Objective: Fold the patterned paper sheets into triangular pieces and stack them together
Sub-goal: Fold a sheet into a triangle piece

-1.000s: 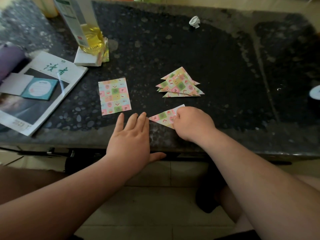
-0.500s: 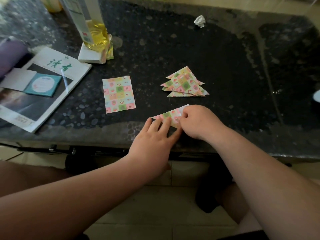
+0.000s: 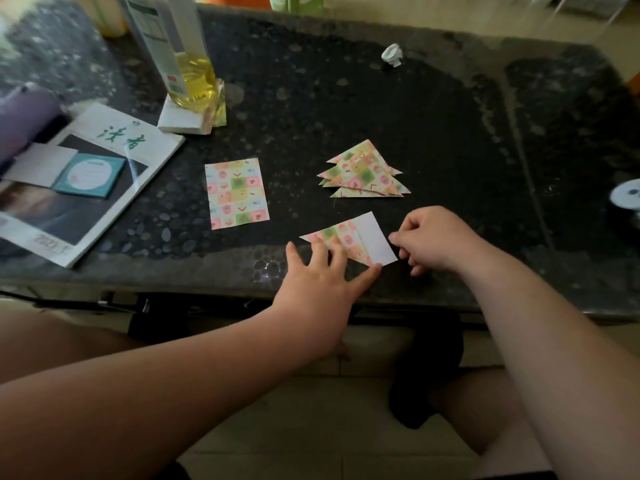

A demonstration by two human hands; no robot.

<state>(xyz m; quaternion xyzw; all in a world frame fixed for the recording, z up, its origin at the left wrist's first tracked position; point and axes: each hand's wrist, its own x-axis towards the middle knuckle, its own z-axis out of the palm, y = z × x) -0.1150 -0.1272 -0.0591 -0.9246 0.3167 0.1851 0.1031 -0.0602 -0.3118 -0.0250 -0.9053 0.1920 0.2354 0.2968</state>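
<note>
The half-folded sheet point(image 3: 349, 239) lies near the front edge of the dark speckled stone table point(image 3: 346, 98), checkered pattern on one part, plain white flap on the other. The left hand point(image 3: 320, 282) presses it flat, fingers spread open on the patterned triangle. The right hand point(image 3: 433, 239) sits just beside the white flap, fingers curled loosely, gripping nothing. Past the fingertips: a fanned stack of folded triangles point(image 3: 363, 171) and a flat rectangular patterned sheet point(image 3: 237, 192). A clear bottle point(image 3: 192, 74) holds yellow liquid.
</note>
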